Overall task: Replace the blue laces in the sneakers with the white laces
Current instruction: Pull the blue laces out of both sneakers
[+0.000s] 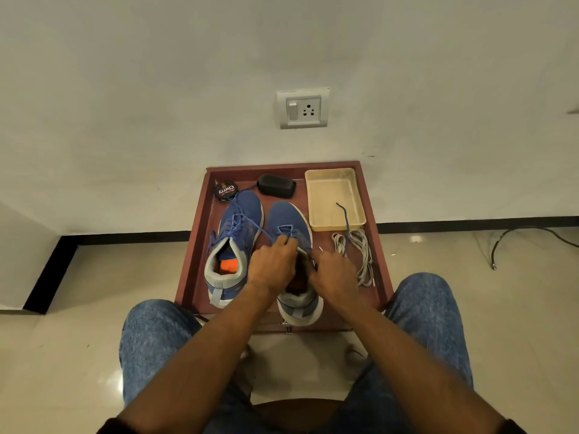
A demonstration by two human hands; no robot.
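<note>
A low reddish-brown wooden table (194, 277) holds, from left to right: a round black shoe-polish tin (226, 192), a blue knit sneaker with blue laces (233, 245), a black oblong brush (276, 185) behind it, then a second blue sneaker (289, 227). The left hand (272, 267) pinches its blue lace (283, 229) near the toe eyelets; the right hand (333, 274) curls its fingers at the shoe's tongue, contents hidden. Right of these lie bundled white flat laces (360, 250) and a beige plastic tray (354, 177).

A home room – tiled floor (78, 277), wall socket (302, 108), shoe-polish tin (226, 191)
</note>
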